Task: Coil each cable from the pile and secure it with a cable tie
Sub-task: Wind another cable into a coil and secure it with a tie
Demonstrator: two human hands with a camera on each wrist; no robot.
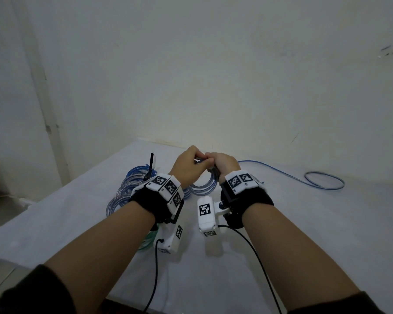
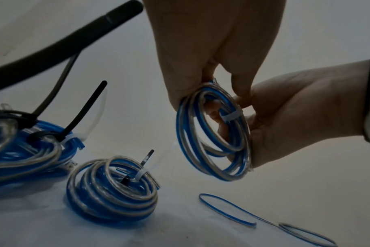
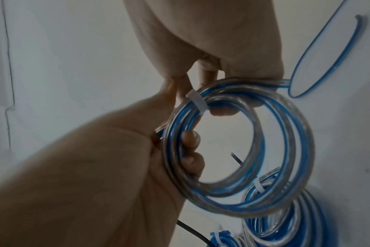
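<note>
A small coil of blue-and-clear cable (image 1: 203, 186) (image 2: 213, 133) (image 3: 285, 150) hangs above the table between both hands. A white cable tie (image 2: 231, 116) (image 3: 196, 102) wraps its strands near the top. My left hand (image 1: 191, 162) (image 2: 201, 50) pinches the coil's upper edge, and its fingers (image 3: 190, 142) curl through the ring. My right hand (image 1: 218, 163) (image 3: 201, 41) grips the coil beside the tie, with its palm (image 2: 296, 117) against the coil's side. In the head view the hands hide the tie.
Several tied blue coils (image 1: 127, 189) (image 2: 112, 188) (image 3: 285, 217) lie at the left with black tie tails (image 1: 150, 164) sticking up. A greenish coil (image 1: 149, 240) sits under my left wrist. A loose blue cable (image 1: 325, 180) (image 2: 228, 210) (image 3: 319, 58) loops on the white table (image 1: 304, 234) at the right.
</note>
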